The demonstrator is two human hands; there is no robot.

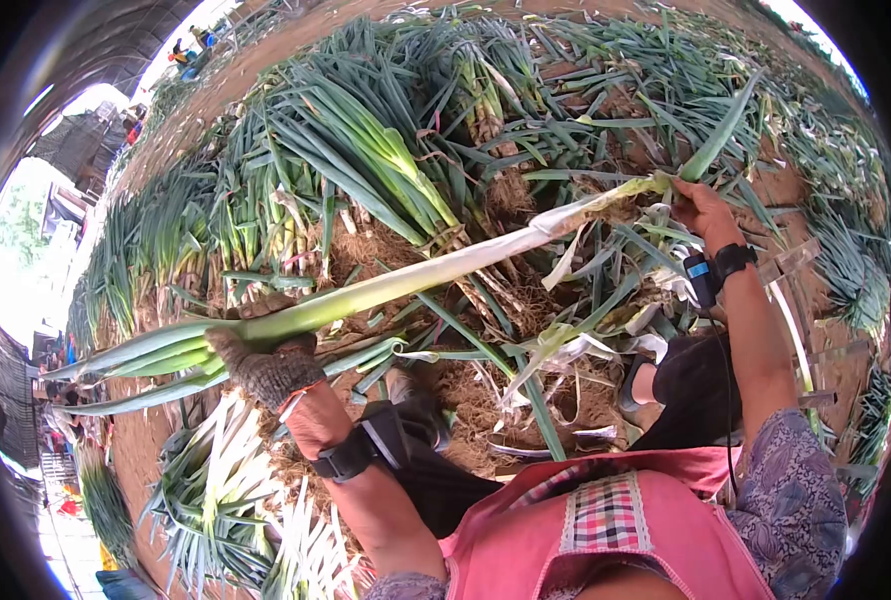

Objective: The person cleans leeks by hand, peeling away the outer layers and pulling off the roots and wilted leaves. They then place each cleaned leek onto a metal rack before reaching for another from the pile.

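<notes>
Gloved left hand [265, 365] clamps the leek [415, 275] at eight o'clock, bare right hand [700, 205] pinches its outer leaf [725, 130] (two o'clock); peeling cleanly likely wants steady tension.

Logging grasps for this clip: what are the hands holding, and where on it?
One long green-and-white leek: gloved left hand grips its green leaf end, bare right hand holds near its white root end.

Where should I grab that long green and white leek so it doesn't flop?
Probably at both ends, as here: the gloved left hand wraps the green leaf end of the long green and white leek from below, while the bare right hand pinches the white stalk end. It lies long and level, so one middle grip would sag.
</notes>
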